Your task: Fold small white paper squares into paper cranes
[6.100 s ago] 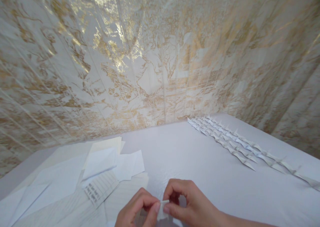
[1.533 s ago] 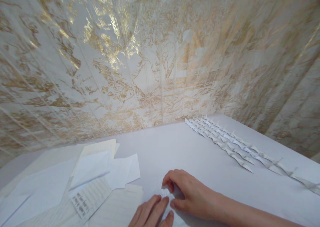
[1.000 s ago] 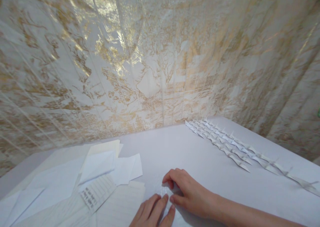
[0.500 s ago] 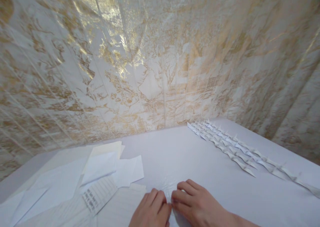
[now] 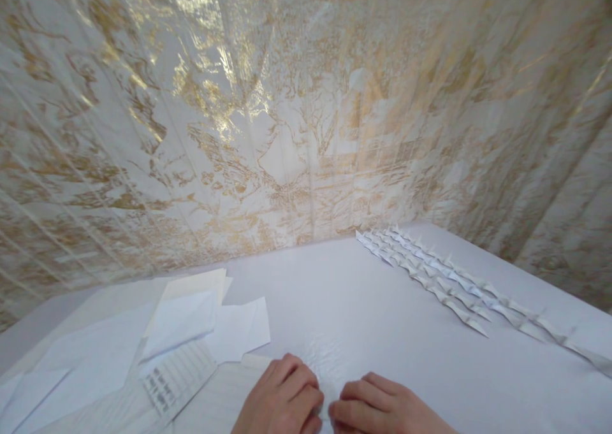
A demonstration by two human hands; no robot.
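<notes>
My left hand is at the bottom centre, its fingers curled inward beside the loose papers. Close to its right, my right hand also has bent, closed fingers, with a narrow gap between the two. Whatever the fingertips pinch is hidden under the fingers and cut off by the lower edge of the picture. Both hands rest low over the pale table.
White and lined papers overlap on the left, one bearing dark print. Rows of small folded white paper pieces run diagonally on the right. A gold-patterned curtain hangs behind the table.
My right hand has moved down and now shows less of its wrist. My left hand has shifted slightly left. The papers appear slightly further left as the view moves.
</notes>
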